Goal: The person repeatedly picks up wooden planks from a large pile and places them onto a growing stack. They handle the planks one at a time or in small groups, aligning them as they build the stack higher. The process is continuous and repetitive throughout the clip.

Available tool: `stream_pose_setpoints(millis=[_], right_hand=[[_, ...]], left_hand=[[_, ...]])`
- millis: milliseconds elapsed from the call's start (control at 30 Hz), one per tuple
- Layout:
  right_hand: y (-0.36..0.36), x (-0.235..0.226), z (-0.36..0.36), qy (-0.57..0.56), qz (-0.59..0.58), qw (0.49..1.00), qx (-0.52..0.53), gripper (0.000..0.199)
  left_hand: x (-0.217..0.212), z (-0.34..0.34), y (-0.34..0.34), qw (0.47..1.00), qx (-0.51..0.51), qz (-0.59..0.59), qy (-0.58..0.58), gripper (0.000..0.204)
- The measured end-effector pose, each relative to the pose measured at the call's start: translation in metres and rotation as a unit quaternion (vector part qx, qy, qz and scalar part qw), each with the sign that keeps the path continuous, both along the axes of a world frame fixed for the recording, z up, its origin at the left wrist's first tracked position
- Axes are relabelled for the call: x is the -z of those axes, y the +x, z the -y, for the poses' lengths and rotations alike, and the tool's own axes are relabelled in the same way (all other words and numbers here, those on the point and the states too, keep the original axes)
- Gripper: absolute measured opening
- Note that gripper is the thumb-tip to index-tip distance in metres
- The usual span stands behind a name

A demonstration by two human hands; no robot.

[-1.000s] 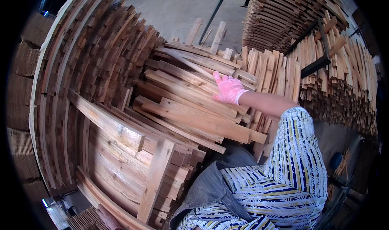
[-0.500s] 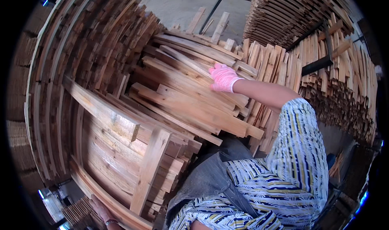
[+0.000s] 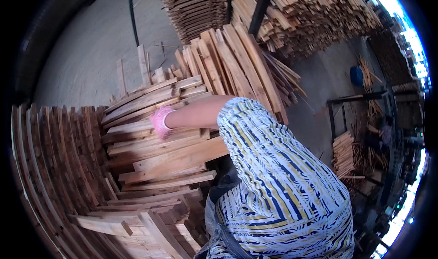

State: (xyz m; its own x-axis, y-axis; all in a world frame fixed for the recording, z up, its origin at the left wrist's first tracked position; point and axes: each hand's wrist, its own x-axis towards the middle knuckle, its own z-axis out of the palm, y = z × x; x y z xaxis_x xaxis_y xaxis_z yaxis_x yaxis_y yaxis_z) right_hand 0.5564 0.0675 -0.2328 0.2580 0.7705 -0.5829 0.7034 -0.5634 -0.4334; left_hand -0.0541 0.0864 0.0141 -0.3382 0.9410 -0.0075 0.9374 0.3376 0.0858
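Observation:
My right hand (image 3: 161, 122), in a pink knit glove, rests among the loose wooden boards (image 3: 173, 150) in the middle of the view. It touches a narrow board (image 3: 130, 136) near its wrist side. Its fingers are mostly turned away, so whether they grip that board cannot be made out. The boards lie side by side in a rough pile, with uneven ends. Nearer to me, a wooden panel frame (image 3: 162, 234) with a crosspiece leans over more planks. My left hand is out of view.
A tall stack of slatted panels (image 3: 54, 163) stands at the left. Upright boards (image 3: 237, 67) lean together beyond my arm. Large lumber stacks (image 3: 310, 17) rise at the back, by a dark metal post (image 3: 260, 12). Grey concrete floor (image 3: 91, 44) shows at the far left.
The view has swung to the right, so the piles sit further left and lower. My right hand stays on the boards. My left hand has dropped out of view.

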Motion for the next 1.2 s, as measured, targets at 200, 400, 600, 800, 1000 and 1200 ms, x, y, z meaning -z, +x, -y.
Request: stream_pose_setpoints(millis=[200, 400, 600, 800, 1000, 1200], right_hand=[[0.008, -0.008, 0.0, -0.007, -0.075, 0.996, 0.044, 0.091], [-0.003, -0.01, -0.001, -0.019, -0.011, 0.998, 0.058, 0.071], [-0.02, -0.024, -0.01, 0.019, -0.008, 0.999, -0.03, 0.05], [-0.013, -0.023, -0.032, -0.049, -0.064, 0.997, -0.013, 0.054], [-0.011, -0.049, -0.018, -0.002, -0.137, 0.99, 0.034, 0.085], [-0.005, -0.061, 0.042, -0.025, -0.482, 0.853, 0.201, 0.045]], left_hand=[[-0.011, 0.004, 0.003, 1.0, 0.002, -0.009, 0.003, 0.073], [-0.017, 0.015, -0.008, 1.0, -0.026, -0.004, -0.007, 0.072], [-0.03, 0.015, -0.015, 0.993, -0.077, 0.084, 0.004, 0.073], [0.002, -0.016, -0.102, 0.985, -0.066, 0.153, 0.035, 0.069], [0.036, -0.028, -0.172, 0.978, -0.022, 0.169, 0.119, 0.066], [0.037, -0.029, -0.162, 0.993, -0.047, 0.051, 0.091, 0.083]])
